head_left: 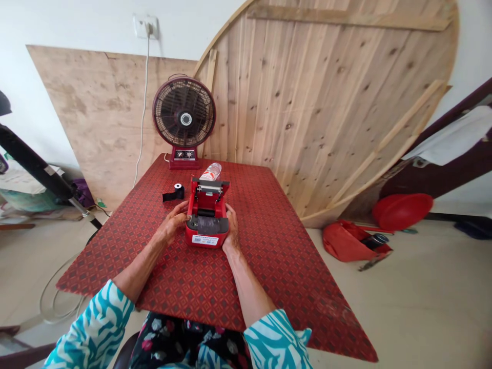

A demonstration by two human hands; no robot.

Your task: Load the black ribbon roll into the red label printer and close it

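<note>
A red and dark grey label printer [207, 225] sits on the patterned red table [261, 266] with its lid raised at the back. A white sticker marks its near face. My left hand [173, 222] holds the printer's left side, fingers along its edge. Against the right side, my right hand [231, 230] grips it, with the fingers partly hidden by the body. Left of the printer stands a black ribbon roll [178, 191] with a white core, a short tail lying loose. Behind the raised lid lies a clear plastic bottle [211, 171], its near end hidden.
A dark red fan [184, 115] stands at the table's far left corner; a white cord [144, 107] hangs by the wall. Round wooden boards [307, 102] lean behind. A red bag [346, 241] and a red basin [403, 212] are on the floor at right, a black pole [34, 159] at left.
</note>
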